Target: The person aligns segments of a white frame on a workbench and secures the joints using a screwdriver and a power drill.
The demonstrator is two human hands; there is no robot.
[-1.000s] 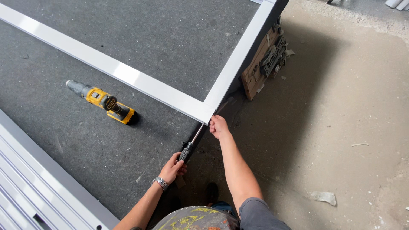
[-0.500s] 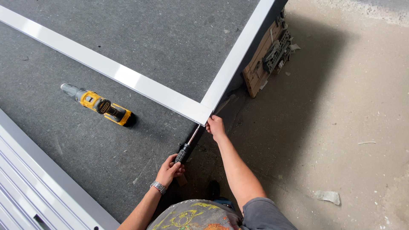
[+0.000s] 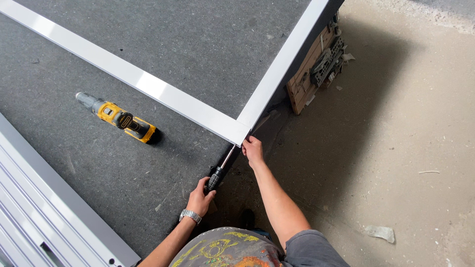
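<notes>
Work surface: dark grey felt-like table top (image 3: 188,44), speckled with small debris, filling everything up and to the left of the grip. Its edge drops off right at the grip. Concrete floor (image 3: 410,148) to the right and below the grip, pale, dusty, scuffed. Table throws a broad shadow across the floor just right of the grip; beyond that, bright light. Wooden board with metal hardware (image 3: 316,69) leans against the table side, up and right. Crumpled scrap (image 3: 380,232) on the floor, down and right. Ribbed grey metal panel (image 3: 44,217) far left, lower corner.
</notes>
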